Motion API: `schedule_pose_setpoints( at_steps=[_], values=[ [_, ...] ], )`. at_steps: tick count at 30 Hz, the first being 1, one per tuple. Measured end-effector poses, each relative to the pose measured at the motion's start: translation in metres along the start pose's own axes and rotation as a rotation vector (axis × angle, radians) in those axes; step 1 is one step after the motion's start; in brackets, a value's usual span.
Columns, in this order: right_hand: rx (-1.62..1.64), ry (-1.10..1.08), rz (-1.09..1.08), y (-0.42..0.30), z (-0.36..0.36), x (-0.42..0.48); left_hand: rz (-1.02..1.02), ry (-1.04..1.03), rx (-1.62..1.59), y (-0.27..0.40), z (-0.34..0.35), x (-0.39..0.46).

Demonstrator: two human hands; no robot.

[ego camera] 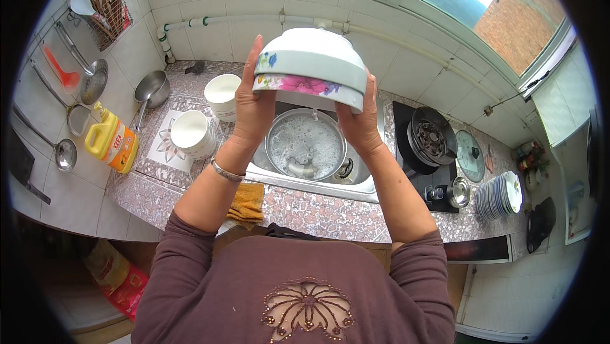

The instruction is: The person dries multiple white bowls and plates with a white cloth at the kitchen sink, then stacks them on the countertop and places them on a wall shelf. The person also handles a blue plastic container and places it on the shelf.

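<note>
My left hand (pixel 255 98) and my right hand (pixel 360 117) grip the two sides of nested white bowls with floral print (pixel 310 65), tilted and raised above the sink. Beneath them, a round metal basin (pixel 305 144) of sudsy water sits in the stainless steel sink (pixel 295 182), partly hidden by the bowls and hands. To the left of the sink stand two stacks of white bowls, one nearer (pixel 190 129) and one farther back (pixel 223 91). A mustard-coloured cloth (pixel 247 202) lies at the counter's front edge, below my left forearm.
At left are a yellow detergent bottle (pixel 114 139), a small saucepan (pixel 152 87) and hanging ladles (pixel 66 154). On the right, a black pan (pixel 432 136) sits on the cooktop (pixel 405 120), with a glass lid (pixel 471 156), a small metal bowl (pixel 459 191) and stacked plates (pixel 498 196) beyond.
</note>
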State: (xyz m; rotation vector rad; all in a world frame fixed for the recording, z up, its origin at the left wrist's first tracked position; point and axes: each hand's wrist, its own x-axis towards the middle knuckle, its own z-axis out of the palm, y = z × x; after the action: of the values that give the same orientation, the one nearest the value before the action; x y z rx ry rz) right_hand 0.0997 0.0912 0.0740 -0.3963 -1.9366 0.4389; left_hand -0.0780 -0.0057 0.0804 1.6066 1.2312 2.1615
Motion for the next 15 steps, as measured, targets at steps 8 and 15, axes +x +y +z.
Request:
schedule_pose_setpoints(
  at_steps=[8,15],
  values=[
    [-0.054,-0.159,-0.086,0.043,-0.054,0.024,-0.050,-0.085,0.061,-0.015,0.050,0.020],
    [-0.069,-0.194,-0.143,0.063,-0.059,0.041,0.043,-0.132,0.005,-0.034,0.056,0.039]
  ],
)
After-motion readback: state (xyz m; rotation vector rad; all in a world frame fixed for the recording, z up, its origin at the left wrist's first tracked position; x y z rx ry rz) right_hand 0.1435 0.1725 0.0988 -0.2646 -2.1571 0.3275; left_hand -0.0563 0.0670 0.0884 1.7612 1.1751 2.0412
